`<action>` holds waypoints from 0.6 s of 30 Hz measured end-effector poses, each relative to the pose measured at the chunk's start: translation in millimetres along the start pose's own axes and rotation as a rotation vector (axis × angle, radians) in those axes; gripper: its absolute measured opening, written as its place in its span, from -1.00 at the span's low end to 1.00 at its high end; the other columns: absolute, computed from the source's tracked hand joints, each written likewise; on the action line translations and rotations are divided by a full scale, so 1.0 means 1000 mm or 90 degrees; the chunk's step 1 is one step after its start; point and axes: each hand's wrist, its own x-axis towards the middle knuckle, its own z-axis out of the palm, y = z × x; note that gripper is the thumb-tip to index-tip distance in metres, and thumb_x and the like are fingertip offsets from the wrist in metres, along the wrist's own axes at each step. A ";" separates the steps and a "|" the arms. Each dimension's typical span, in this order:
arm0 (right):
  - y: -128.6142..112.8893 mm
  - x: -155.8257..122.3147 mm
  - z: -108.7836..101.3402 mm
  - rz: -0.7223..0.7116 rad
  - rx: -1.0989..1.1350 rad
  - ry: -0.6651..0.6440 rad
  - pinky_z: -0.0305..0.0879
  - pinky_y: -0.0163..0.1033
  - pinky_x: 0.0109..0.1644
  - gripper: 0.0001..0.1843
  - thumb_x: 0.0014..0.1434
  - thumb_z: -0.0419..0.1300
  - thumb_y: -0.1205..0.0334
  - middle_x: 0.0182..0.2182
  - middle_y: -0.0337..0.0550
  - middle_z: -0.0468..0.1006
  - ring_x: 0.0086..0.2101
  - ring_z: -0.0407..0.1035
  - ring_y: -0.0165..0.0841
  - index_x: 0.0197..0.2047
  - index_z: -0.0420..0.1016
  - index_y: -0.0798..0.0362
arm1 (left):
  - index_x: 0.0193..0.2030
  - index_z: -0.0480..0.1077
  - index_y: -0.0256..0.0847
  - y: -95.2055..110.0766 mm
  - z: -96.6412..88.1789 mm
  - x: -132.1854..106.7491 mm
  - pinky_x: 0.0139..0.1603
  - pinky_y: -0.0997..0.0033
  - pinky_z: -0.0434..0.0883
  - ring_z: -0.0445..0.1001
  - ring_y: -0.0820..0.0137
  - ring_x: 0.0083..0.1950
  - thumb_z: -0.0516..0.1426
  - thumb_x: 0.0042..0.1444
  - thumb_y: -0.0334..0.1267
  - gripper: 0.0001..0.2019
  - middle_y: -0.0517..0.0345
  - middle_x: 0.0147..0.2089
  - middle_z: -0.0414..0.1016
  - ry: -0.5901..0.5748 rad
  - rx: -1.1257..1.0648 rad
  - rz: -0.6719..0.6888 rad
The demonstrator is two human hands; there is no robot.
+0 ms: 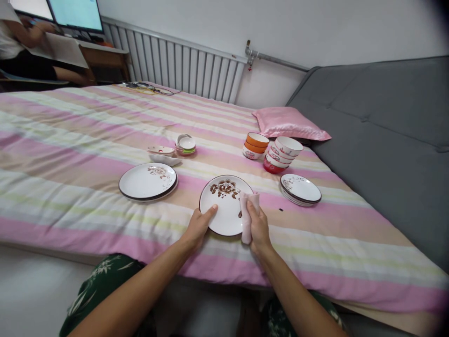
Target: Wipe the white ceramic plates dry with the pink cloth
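Observation:
A white plate with a brown flower pattern and dark rim [224, 201] lies on the striped bedspread [70, 154] near its front edge. My left hand [199, 226] grips the plate's lower left rim, thumb on top. My right hand [257, 223] is closed on a pale pink cloth [246, 215] pressed against the plate's right edge.
A stack of similar plates [148, 181] sits to the left, another smaller stack [300, 188] to the right. Small dishes [185, 143], orange bowls [256, 145] and white-and-red bowls [282, 154] stand further back. A pink pillow [289, 124] and grey sofa [386, 140] lie right. A person sits at a desk far left.

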 end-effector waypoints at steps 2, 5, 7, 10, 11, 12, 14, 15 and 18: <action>0.000 -0.005 0.004 0.000 -0.003 0.011 0.32 -0.22 -0.13 -0.51 0.02 0.18 -0.04 -0.19 -0.16 0.56 -0.19 0.43 -0.27 -0.01 0.41 0.03 | -0.04 0.39 -0.38 -0.002 0.001 0.000 -0.07 0.27 0.43 0.50 0.18 -0.11 0.22 -0.02 -0.15 -0.56 -0.13 -0.10 0.53 0.011 -0.014 0.021; -0.001 -0.012 0.009 -0.002 -0.002 0.008 0.30 -0.23 -0.06 -0.54 0.04 0.16 -0.02 -0.15 -0.20 0.55 -0.13 0.41 -0.30 -0.01 0.40 -0.01 | -0.04 0.39 -0.36 -0.005 0.003 0.000 -0.03 0.27 0.42 0.49 0.19 -0.08 0.22 -0.02 -0.16 -0.57 -0.12 -0.08 0.51 0.029 -0.041 0.045; -0.002 -0.016 0.012 -0.005 0.005 0.001 0.30 -0.24 -0.04 -0.55 0.05 0.15 -0.01 -0.12 -0.21 0.54 -0.11 0.40 -0.31 -0.01 0.40 -0.01 | -0.03 0.39 -0.36 -0.005 0.005 -0.001 -0.01 0.27 0.41 0.48 0.20 -0.06 0.23 -0.03 -0.16 -0.57 -0.11 -0.07 0.51 0.040 -0.054 0.049; -0.004 -0.018 0.012 -0.002 0.018 0.007 0.31 -0.23 -0.05 -0.54 0.04 0.17 0.00 -0.13 -0.18 0.54 -0.12 0.41 -0.29 -0.02 0.41 0.02 | 0.03 0.36 -0.31 -0.002 0.008 -0.004 0.03 0.26 0.37 0.44 0.19 0.00 0.23 -0.03 -0.17 -0.53 -0.08 -0.01 0.48 0.020 -0.057 0.045; -0.005 -0.016 0.012 0.004 0.023 0.012 0.31 -0.22 -0.05 -0.54 0.03 0.18 0.00 -0.14 -0.17 0.55 -0.14 0.42 -0.28 -0.02 0.41 0.03 | 0.05 0.34 -0.30 0.000 0.008 -0.005 0.05 0.26 0.36 0.42 0.19 0.03 0.24 -0.04 -0.18 -0.51 -0.07 0.01 0.46 0.005 -0.054 0.042; -0.006 -0.014 0.010 0.011 0.029 0.017 0.32 -0.20 -0.06 -0.53 0.01 0.19 0.00 -0.15 -0.16 0.55 -0.15 0.42 -0.27 -0.03 0.42 0.05 | 0.06 0.34 -0.28 0.002 0.008 -0.006 0.07 0.26 0.34 0.40 0.19 0.05 0.24 -0.04 -0.18 -0.51 -0.05 0.03 0.45 -0.011 -0.047 0.037; -0.008 -0.009 0.006 0.023 0.046 0.014 0.33 -0.18 -0.08 -0.50 -0.01 0.20 0.00 -0.15 -0.12 0.55 -0.16 0.43 -0.25 -0.03 0.42 0.08 | 0.03 0.36 -0.27 0.007 0.007 -0.007 0.06 0.27 0.34 0.40 0.18 0.05 0.24 -0.05 -0.17 -0.52 -0.04 0.03 0.45 -0.046 -0.028 0.013; -0.009 -0.005 0.004 0.027 0.054 0.006 0.33 -0.17 -0.10 -0.49 -0.01 0.21 0.00 -0.16 -0.10 0.55 -0.18 0.43 -0.24 -0.03 0.42 0.10 | 0.01 0.38 -0.27 0.009 0.006 -0.008 0.02 0.28 0.36 0.42 0.17 0.03 0.24 -0.05 -0.15 -0.53 -0.04 0.01 0.47 -0.064 -0.015 -0.005; -0.014 0.005 -0.005 0.037 0.061 -0.037 0.35 -0.16 -0.16 -0.48 -0.03 0.23 0.00 -0.22 -0.07 0.57 -0.25 0.46 -0.23 -0.04 0.43 0.13 | -0.07 0.43 -0.32 0.017 -0.001 -0.005 -0.18 0.32 0.43 0.49 0.15 -0.11 0.19 -0.02 -0.04 -0.55 -0.08 -0.10 0.53 -0.113 0.024 -0.065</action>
